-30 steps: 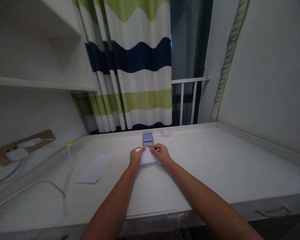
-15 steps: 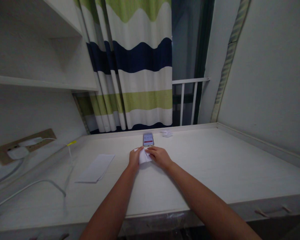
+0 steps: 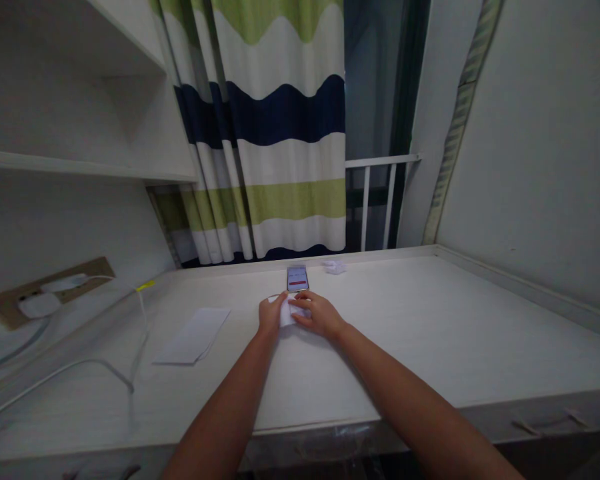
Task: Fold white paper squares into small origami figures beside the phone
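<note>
White sheets (image 3: 193,335): lay on the bench (image 3: 430,333), left of the phone (image 3: 297,278). Your left hand (image 3: 269,315): grasped the small white paper (image 3: 286,318), just before the phone. Your right hand (image 3: 322,315): touched that paper; its grip could not be told. Crumpled paper (image 3: 335,267): sat right of the phone.

Left hand (image 3: 270,314): curled | right hand (image 3: 323,316): fingers (image 3: 304,305) bent leftward | forearms (image 3: 240,393) stretched forward, converging
</note>
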`<state>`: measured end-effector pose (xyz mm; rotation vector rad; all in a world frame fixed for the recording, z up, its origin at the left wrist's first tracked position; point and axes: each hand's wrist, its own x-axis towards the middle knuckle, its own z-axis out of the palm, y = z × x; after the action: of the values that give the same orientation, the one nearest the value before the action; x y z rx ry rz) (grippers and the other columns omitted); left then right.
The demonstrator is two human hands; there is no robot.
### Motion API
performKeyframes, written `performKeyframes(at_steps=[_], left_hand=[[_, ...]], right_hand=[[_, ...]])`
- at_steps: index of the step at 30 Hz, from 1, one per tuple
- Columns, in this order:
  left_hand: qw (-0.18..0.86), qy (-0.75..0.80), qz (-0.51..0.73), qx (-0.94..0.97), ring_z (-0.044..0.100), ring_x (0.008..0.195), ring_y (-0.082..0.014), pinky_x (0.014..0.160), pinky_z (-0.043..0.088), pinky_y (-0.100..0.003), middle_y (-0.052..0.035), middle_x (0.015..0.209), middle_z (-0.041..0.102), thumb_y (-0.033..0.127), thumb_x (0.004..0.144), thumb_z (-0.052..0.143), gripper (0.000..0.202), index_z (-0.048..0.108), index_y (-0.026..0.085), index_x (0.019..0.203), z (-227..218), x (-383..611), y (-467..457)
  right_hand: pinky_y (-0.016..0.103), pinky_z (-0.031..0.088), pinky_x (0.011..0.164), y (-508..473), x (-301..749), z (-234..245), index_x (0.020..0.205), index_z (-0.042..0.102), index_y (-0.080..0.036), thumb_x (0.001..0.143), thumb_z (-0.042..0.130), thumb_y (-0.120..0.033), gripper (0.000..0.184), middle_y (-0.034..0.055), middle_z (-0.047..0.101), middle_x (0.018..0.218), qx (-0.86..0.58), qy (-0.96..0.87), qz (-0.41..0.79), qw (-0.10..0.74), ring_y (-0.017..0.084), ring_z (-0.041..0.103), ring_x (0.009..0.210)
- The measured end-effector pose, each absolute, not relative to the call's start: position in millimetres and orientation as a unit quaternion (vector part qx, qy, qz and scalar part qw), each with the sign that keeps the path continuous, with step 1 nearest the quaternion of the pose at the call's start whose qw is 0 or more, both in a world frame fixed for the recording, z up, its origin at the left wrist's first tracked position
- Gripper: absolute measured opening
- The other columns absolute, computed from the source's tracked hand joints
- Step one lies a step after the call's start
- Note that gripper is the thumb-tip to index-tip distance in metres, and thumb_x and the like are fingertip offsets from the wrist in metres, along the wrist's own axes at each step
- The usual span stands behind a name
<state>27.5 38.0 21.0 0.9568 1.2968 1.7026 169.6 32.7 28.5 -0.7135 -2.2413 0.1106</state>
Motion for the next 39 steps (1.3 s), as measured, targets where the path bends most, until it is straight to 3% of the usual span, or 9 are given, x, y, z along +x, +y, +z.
performKeyframes(at_steps=[3, 6, 9, 14, 20, 30, 39], left_hand=[[0.387, 0.500, 0.666, 0.396, 0.053, 0.046, -0.0137, 0.046, 0.040, -0.025, -0.0037, 0.053, 0.060, 0.038, 0.048, 0.068, 0.033, 0.062, 0.009, 0.063, 24.0, 28.6, 36.4], [0.383, 0.496, 0.657, 0.420, 0.053, 0.047, -0.0132, 0.048, 0.041, -0.024, -0.0033, 0.053, 0.060, 0.039, 0.049, 0.068, 0.033, 0.063, 0.010, 0.064, 27.2, 30.5, 33.6], [0.392, 0.496, 0.644, 0.431, 0.053, 0.047, -0.0128, 0.047, 0.041, -0.024, -0.0025, 0.052, 0.059, 0.041, 0.050, 0.068, 0.035, 0.063, 0.009, 0.065, 28.7, 31.8, 32.2], [0.450, 0.466, 0.630, 0.428, 0.056, 0.051, -0.0147, 0.049, 0.043, -0.025, -0.0057, 0.061, 0.064, 0.041, 0.048, 0.070, 0.042, 0.064, 0.009, 0.075, 29.7, 34.5, 31.6], [0.481, 0.460, 0.596, 0.448, 0.061, 0.065, -0.0184, 0.058, 0.047, -0.028, -0.0079, 0.075, 0.067, 0.026, 0.042, 0.076, 0.045, 0.064, 0.011, 0.083, 27.7, 38.9, 30.2], [0.428, 0.500, 0.560, 0.503, 0.062, 0.071, -0.0218, 0.063, 0.047, -0.029, -0.0072, 0.074, 0.068, 0.017, 0.042, 0.074, 0.034, 0.067, 0.012, 0.075, 28.2, 37.4, 29.7], [0.454, 0.495, 0.527, 0.520, 0.062, 0.074, -0.0226, 0.063, 0.046, -0.029, -0.0070, 0.072, 0.068, 0.013, 0.043, 0.073, 0.031, 0.067, 0.012, 0.073, 31.3, 40.8, 24.8]], right_hand=[[0.026, 0.044, 0.069, 38.6, 169.1, 25.6, 0.098, 0.062, -0.019, 0.080, 0.046, -0.029, 0.026, 0.0061, 0.056, 0.089, -0.279, -0.833, 0.183, 0.442, 0.014, 0.054, 0.078], [0.024, 0.042, 0.063, 50.0, 169.2, 17.4, 0.094, 0.063, -0.020, 0.074, 0.054, -0.026, 0.023, 0.0032, 0.056, 0.082, -0.284, -0.774, 0.291, 0.485, 0.011, 0.051, 0.069], [0.022, 0.040, 0.056, 60.8, 168.1, 8.0, 0.104, 0.055, -0.020, 0.062, 0.065, -0.025, 0.043, -0.0018, 0.053, 0.070, -0.271, -0.706, 0.405, 0.514, 0.009, 0.047, 0.058], [0.022, 0.038, 0.053, 66.6, 166.6, 5.6, 0.081, 0.059, -0.014, 0.052, 0.070, -0.030, 0.034, -0.0021, 0.055, 0.063, -0.270, -0.618, 0.529, 0.514, 0.008, 0.048, 0.054], [0.024, 0.040, 0.057, 62.0, 171.2, 15.7, 0.069, 0.058, -0.014, 0.049, 0.070, -0.031, 0.029, -0.0009, 0.060, 0.063, -0.282, -0.579, 0.549, 0.533, 0.010, 0.052, 0.056], [0.022, 0.036, 0.051, 54.4, 171.0, 22.5, 0.065, 0.060, -0.013, 0.052, 0.067, -0.036, 0.027, -0.0004, 0.059, 0.059, -0.306, -0.572, 0.543, 0.534, 0.009, 0.048, 0.053], [0.022, 0.030, 0.046, 56.8, 174.0, 24.3, 0.049, 0.052, -0.015, 0.054, 0.060, -0.030, 0.018, -0.0047, 0.044, 0.043, -0.345, -0.585, 0.493, 0.544, 0.008, 0.038, 0.045]])
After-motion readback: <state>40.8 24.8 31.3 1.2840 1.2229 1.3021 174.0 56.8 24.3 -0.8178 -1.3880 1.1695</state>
